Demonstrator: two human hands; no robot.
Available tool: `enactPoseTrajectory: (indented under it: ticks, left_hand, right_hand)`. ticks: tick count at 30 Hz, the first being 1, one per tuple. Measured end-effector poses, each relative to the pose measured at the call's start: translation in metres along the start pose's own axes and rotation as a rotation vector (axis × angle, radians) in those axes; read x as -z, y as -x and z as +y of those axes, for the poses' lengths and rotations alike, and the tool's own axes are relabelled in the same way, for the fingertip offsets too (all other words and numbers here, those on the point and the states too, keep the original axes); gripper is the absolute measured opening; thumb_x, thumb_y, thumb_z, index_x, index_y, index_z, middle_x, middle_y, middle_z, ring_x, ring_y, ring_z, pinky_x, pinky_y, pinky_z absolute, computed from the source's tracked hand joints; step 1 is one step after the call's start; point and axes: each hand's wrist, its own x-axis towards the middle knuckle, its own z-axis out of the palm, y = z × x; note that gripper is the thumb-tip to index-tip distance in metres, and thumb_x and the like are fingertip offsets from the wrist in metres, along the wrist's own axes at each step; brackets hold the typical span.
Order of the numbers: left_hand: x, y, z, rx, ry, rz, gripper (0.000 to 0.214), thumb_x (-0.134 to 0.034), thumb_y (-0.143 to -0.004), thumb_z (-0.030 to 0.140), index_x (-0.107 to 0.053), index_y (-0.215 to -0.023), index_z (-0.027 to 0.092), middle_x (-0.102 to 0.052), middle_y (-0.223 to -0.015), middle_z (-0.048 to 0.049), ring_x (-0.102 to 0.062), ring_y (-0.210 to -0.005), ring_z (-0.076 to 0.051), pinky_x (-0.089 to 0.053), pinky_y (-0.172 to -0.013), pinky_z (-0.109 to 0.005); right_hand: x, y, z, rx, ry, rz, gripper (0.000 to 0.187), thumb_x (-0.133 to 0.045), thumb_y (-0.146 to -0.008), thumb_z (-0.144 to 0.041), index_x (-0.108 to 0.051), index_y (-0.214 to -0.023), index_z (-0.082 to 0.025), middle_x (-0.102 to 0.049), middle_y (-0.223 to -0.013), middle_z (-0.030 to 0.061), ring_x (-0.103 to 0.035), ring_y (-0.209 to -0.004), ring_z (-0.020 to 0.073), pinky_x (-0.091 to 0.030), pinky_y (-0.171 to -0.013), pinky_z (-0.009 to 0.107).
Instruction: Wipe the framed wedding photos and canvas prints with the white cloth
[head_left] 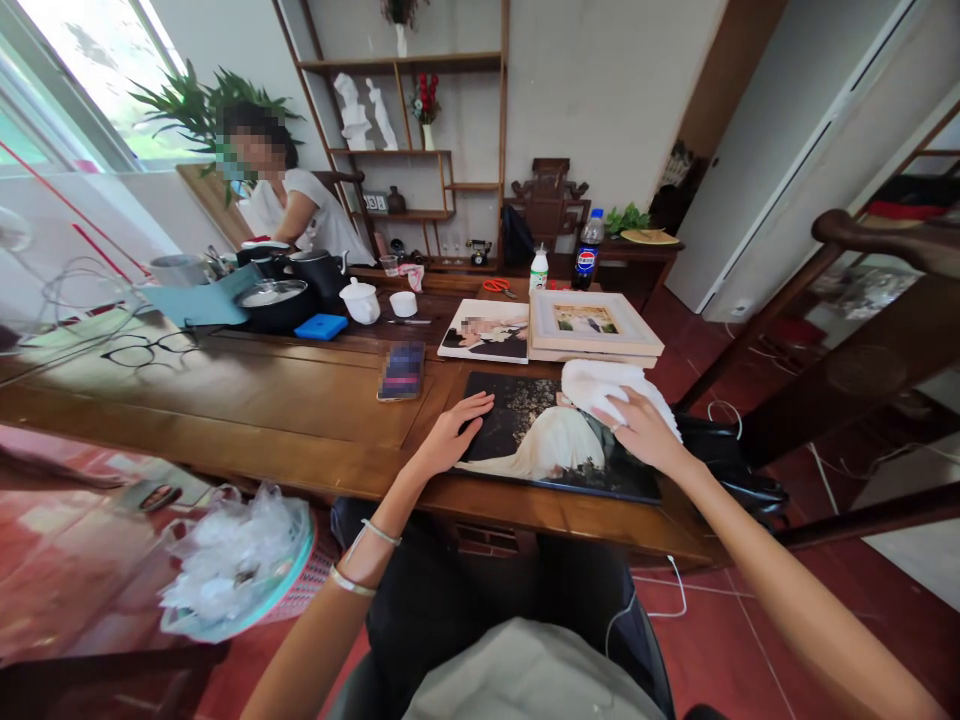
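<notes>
A dark photo print (547, 440) lies flat on the wooden table (247, 400) in front of me. My left hand (450, 432) rests on its left edge with the fingers stretched out flat. My right hand (641, 430) presses a white cloth (607, 385) onto the print's upper right corner, fingers spread over the cloth. Behind the print lie another photo print (487, 330) and a white framed picture (592, 322).
A phone (402, 372) lies left of the prints. Farther back stand a cola bottle (589, 250), a white bottle (538, 268), scissors, cups, a kettle and glasses (142, 350). A person sits at the table's far left. A basket with plastic bags (240, 560) stands on the floor.
</notes>
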Motion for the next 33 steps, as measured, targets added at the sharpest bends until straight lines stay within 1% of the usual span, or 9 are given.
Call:
enactPoseTrajectory:
  ticks: [7, 10, 13, 16, 20, 24, 27, 30, 33]
  left_hand:
    - [-0.001, -0.001, 0.000, -0.001, 0.012, 0.004, 0.033, -0.045, -0.091, 0.025, -0.062, -0.119, 0.019, -0.057, -0.130, -0.0084, -0.045, -0.128, -0.022, -0.033, -0.110, -0.047]
    - [-0.001, -0.001, 0.000, -0.002, 0.005, 0.004, 0.033, -0.044, -0.091, 0.025, -0.062, -0.118, 0.019, -0.058, -0.130, -0.0086, -0.045, -0.129, -0.021, -0.032, -0.111, -0.046]
    - [-0.001, -0.001, 0.001, 0.002, -0.010, 0.000, 0.033, -0.044, -0.091, 0.026, -0.062, -0.118, 0.019, -0.058, -0.130, -0.0081, -0.045, -0.129, -0.021, -0.033, -0.111, -0.046]
    - [0.000, -0.002, 0.002, 0.013, -0.031, -0.013, 0.034, -0.044, -0.091, 0.027, -0.062, -0.119, 0.020, -0.057, -0.130, -0.0076, -0.045, -0.129, -0.022, -0.032, -0.111, -0.046]
    - [0.001, -0.002, 0.003, 0.015, -0.039, -0.026, 0.034, -0.044, -0.091, 0.026, -0.061, -0.120, 0.020, -0.057, -0.131, -0.0075, -0.045, -0.129, -0.021, -0.032, -0.111, -0.046]
    - [0.001, -0.002, 0.002, 0.010, -0.013, -0.020, 0.033, -0.044, -0.091, 0.027, -0.062, -0.119, 0.020, -0.057, -0.130, -0.0076, -0.045, -0.129, -0.022, -0.032, -0.111, -0.046]
    - [0.001, -0.002, 0.002, 0.015, 0.003, -0.011, 0.033, -0.045, -0.091, 0.027, -0.062, -0.118, 0.021, -0.058, -0.130, -0.0073, -0.046, -0.128, -0.021, -0.032, -0.111, -0.046]
    - [0.001, -0.002, 0.002, 0.018, 0.009, -0.001, 0.032, -0.046, -0.091, 0.027, -0.063, -0.117, 0.021, -0.058, -0.129, -0.0073, -0.046, -0.128, -0.021, -0.032, -0.111, -0.046]
    - [0.001, -0.002, 0.002, 0.023, 0.005, -0.004, 0.033, -0.046, -0.090, 0.027, -0.063, -0.117, 0.020, -0.058, -0.130, -0.0074, -0.046, -0.128, -0.021, -0.032, -0.111, -0.045]
  right_hand:
    - [0.003, 0.003, -0.024, 0.038, 0.085, 0.001, 0.027, -0.049, -0.087, -0.025, -0.069, -0.097, -0.012, -0.063, -0.110, 0.0200, -0.047, -0.119, 0.0324, -0.038, -0.098, 0.048]
    - [0.012, 0.019, -0.054, 0.088, 0.043, -0.057, 0.025, -0.053, -0.080, -0.016, -0.070, -0.097, -0.013, -0.062, -0.118, 0.0179, -0.041, -0.125, 0.0331, -0.032, -0.103, 0.052]
    - [0.022, 0.040, -0.091, 0.213, -0.079, -0.135, 0.030, -0.054, -0.068, -0.008, -0.070, -0.091, -0.017, -0.047, -0.140, 0.0108, -0.031, -0.132, 0.0333, -0.021, -0.108, 0.056]
    - [0.028, 0.052, -0.112, 0.327, -0.181, -0.198, 0.031, -0.056, -0.062, -0.008, -0.070, -0.088, -0.019, -0.041, -0.144, 0.0086, -0.026, -0.136, 0.0322, -0.015, -0.111, 0.055]
    - [0.026, 0.037, -0.088, 0.320, -0.190, -0.170, 0.026, -0.054, -0.071, -0.012, -0.070, -0.090, -0.019, -0.051, -0.134, 0.0117, -0.037, -0.130, 0.0284, -0.026, -0.108, 0.050]
    - [0.012, 0.004, -0.032, 0.129, -0.059, -0.075, 0.026, -0.048, -0.086, -0.027, -0.069, -0.096, -0.016, -0.057, -0.125, 0.0177, -0.048, -0.119, 0.0312, -0.038, -0.099, 0.049]
    - [0.004, -0.012, -0.011, 0.013, 0.041, -0.042, 0.032, -0.044, -0.090, -0.030, -0.069, -0.100, -0.013, -0.059, -0.120, 0.0203, -0.049, -0.117, 0.0330, -0.039, -0.096, 0.050]
    - [0.004, -0.007, -0.028, -0.009, 0.080, -0.063, 0.030, -0.048, -0.086, -0.024, -0.069, -0.104, -0.011, -0.061, -0.117, 0.0206, -0.043, -0.123, 0.0350, -0.034, -0.100, 0.053]
    - [0.012, 0.017, -0.070, 0.085, 0.002, -0.117, 0.030, -0.053, -0.078, -0.015, -0.069, -0.103, -0.017, -0.053, -0.133, 0.0138, -0.036, -0.129, 0.0350, -0.025, -0.105, 0.058]
